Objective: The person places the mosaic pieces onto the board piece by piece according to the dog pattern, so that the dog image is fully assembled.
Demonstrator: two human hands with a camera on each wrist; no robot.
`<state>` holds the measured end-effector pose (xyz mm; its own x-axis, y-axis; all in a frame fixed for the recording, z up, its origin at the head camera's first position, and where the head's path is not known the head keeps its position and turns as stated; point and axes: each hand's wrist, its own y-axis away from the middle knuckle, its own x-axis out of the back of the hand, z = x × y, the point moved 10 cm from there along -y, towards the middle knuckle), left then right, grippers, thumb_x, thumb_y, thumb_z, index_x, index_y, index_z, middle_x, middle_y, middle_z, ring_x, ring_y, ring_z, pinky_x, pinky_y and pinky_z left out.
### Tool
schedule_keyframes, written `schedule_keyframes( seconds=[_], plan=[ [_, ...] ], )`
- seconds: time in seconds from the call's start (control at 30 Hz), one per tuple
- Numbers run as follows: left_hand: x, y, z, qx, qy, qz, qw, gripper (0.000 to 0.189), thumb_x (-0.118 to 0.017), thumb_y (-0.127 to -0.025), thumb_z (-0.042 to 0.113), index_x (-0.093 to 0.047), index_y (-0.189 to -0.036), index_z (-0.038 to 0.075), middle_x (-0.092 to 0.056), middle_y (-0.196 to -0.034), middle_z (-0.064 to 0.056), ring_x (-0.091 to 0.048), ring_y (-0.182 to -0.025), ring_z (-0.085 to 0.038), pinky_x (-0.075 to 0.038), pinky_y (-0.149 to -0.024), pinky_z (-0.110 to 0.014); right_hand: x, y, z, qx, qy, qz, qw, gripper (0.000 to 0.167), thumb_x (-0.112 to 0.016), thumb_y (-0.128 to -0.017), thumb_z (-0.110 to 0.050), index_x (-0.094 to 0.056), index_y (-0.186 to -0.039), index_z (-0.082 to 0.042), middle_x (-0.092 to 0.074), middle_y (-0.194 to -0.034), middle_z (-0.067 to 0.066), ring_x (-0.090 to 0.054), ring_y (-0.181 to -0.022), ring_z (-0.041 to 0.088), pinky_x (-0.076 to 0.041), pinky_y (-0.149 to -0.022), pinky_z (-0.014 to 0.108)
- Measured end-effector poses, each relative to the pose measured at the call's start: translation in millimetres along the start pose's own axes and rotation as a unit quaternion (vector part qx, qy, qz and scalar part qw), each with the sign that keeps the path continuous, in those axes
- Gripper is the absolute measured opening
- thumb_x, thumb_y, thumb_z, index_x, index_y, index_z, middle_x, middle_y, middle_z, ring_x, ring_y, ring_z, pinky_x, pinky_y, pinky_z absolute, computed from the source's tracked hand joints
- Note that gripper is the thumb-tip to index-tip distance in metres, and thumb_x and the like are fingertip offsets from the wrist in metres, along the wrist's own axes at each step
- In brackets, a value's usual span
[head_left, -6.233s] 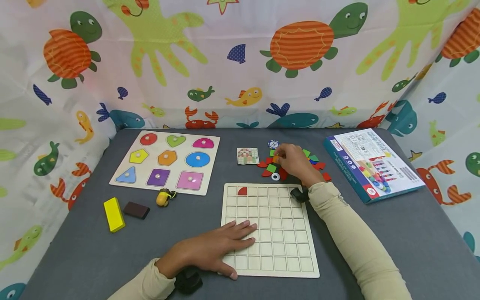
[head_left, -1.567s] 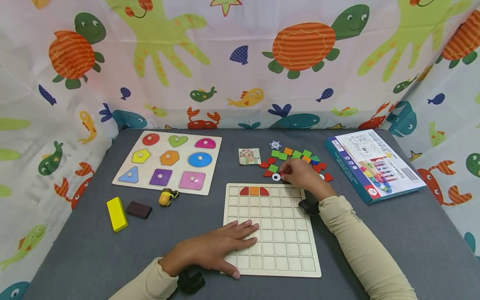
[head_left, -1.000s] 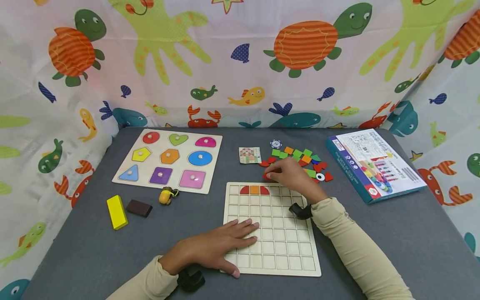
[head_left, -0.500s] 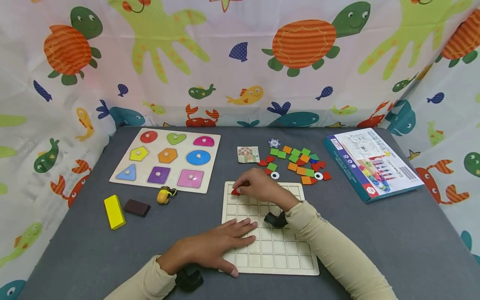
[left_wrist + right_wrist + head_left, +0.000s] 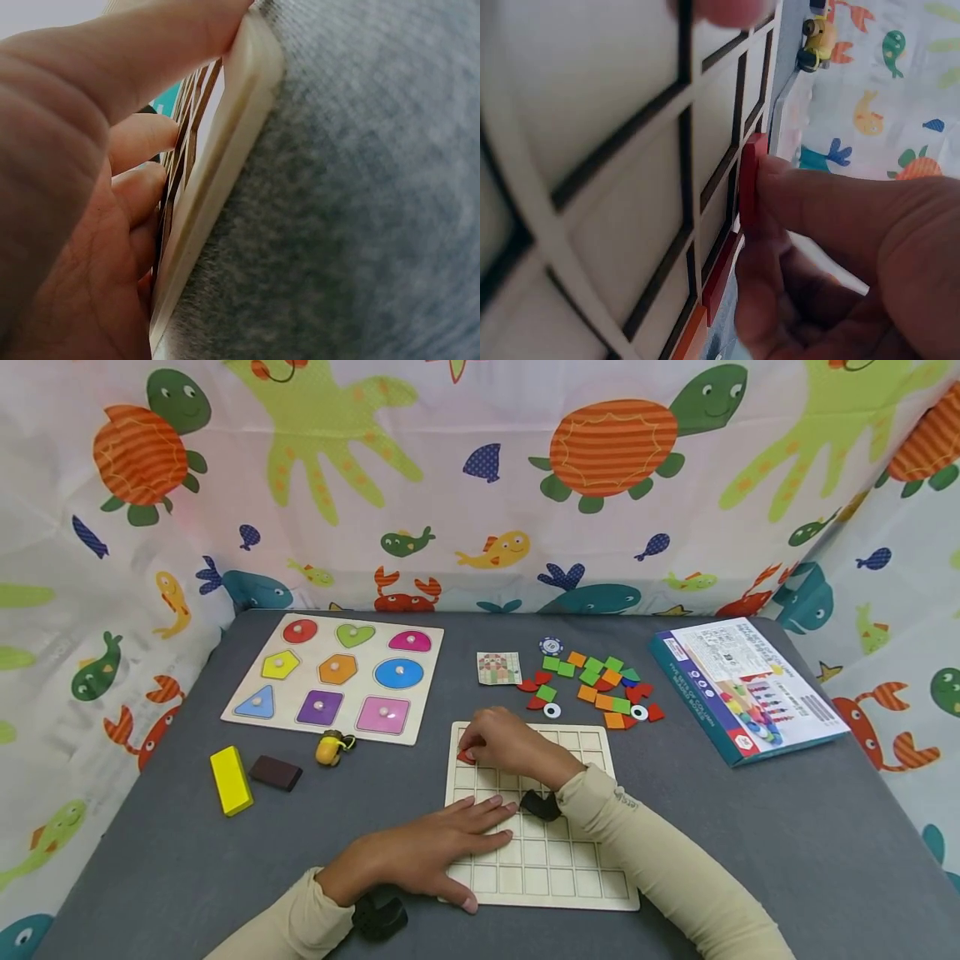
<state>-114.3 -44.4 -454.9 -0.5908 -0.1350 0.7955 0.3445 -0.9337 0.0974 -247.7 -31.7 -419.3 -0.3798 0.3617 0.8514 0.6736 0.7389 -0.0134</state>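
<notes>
A pale wooden grid board (image 5: 561, 853) lies on the grey table. My left hand (image 5: 420, 853) rests on its left side with straight, spread fingers; the left wrist view shows the thumb across the board's edge (image 5: 214, 176). Over the upper left squares, my right hand (image 5: 510, 745) pinches a small red tile (image 5: 748, 180) between thumb and fingers, right at the grid. The right wrist view also shows a red tile (image 5: 720, 277) and an orange tile (image 5: 692, 336) seated along the top row. From the head view my right hand hides those seated tiles.
Loose green, orange and red tiles (image 5: 592, 678) lie behind the board, beside a small picture card (image 5: 498, 668). A boxed set (image 5: 750, 689) is at the right. Leftward are a shape puzzle (image 5: 307, 678), a yellow block (image 5: 231, 781), a dark block (image 5: 275, 772) and a toy bee (image 5: 332, 748).
One red tile on the top row became red, orange, red. My right hand then took another red tile from the pile and carried it left to the board's upper left. My left hand stays put.
</notes>
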Motion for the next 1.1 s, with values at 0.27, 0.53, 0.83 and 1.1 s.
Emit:
schedule_keyframes(
  seconds=[0.27, 0.53, 0.83, 1.1],
  plan=[
    [-1.0, -0.6, 0.0, 0.005, 0.009, -0.004, 0.9999, 0.085, -0.067, -0.088, 0.049, -0.030, -0.153, 0.009, -0.006, -0.163, -0.006, -0.003, -0.148, -0.024, -0.011, -0.117, -0.045, -7, -1.3, -8, 0.046, 0.016, -0.025, 0.9985, 0.015, -0.068, -0.087, 0.001, -0.078, -0.092, -0.008, -0.065, -0.088, 0.002, -0.059, -0.086, 0.016, -0.048, -0.082, 0.034],
    [-0.3, -0.1, -1.3, 0.010, 0.006, -0.001, 0.9999, 0.085, -0.068, -0.087, 0.048, -0.030, -0.153, 0.011, -0.005, -0.163, -0.004, -0.002, -0.148, -0.023, -0.010, -0.117, -0.046, 8, 2.1, 7, 0.013, -0.048, 0.010, 0.9987, 0.018, -0.064, -0.089, 0.001, -0.077, -0.100, -0.006, -0.067, -0.093, 0.002, -0.060, -0.085, 0.014, -0.049, -0.075, 0.027],
    [-1.7, 1.2, -2.0, 0.022, 0.005, -0.013, 0.9997, 0.084, -0.064, -0.090, 0.050, -0.027, -0.155, 0.013, -0.003, -0.163, -0.002, 0.002, -0.148, -0.020, -0.009, -0.117, -0.045, 36, 21.4, 57, -0.087, -0.094, 0.052, 0.9904, 0.019, -0.066, -0.092, -0.006, -0.074, -0.109, -0.004, -0.068, -0.104, 0.005, -0.061, -0.093, 0.019, -0.052, -0.081, 0.033],
    [0.3, -0.2, 1.1, 0.019, 0.016, -0.011, 0.9996, 0.084, -0.065, -0.090, 0.048, -0.026, -0.154, 0.011, -0.003, -0.163, -0.003, 0.001, -0.148, -0.022, -0.009, -0.117, -0.046, 54, 37.3, 106, -0.169, -0.159, 0.058, 0.9710, 0.023, -0.066, -0.093, -0.006, -0.071, -0.115, 0.000, -0.068, -0.108, 0.011, -0.062, -0.092, 0.024, -0.053, -0.078, 0.036]
  ],
)
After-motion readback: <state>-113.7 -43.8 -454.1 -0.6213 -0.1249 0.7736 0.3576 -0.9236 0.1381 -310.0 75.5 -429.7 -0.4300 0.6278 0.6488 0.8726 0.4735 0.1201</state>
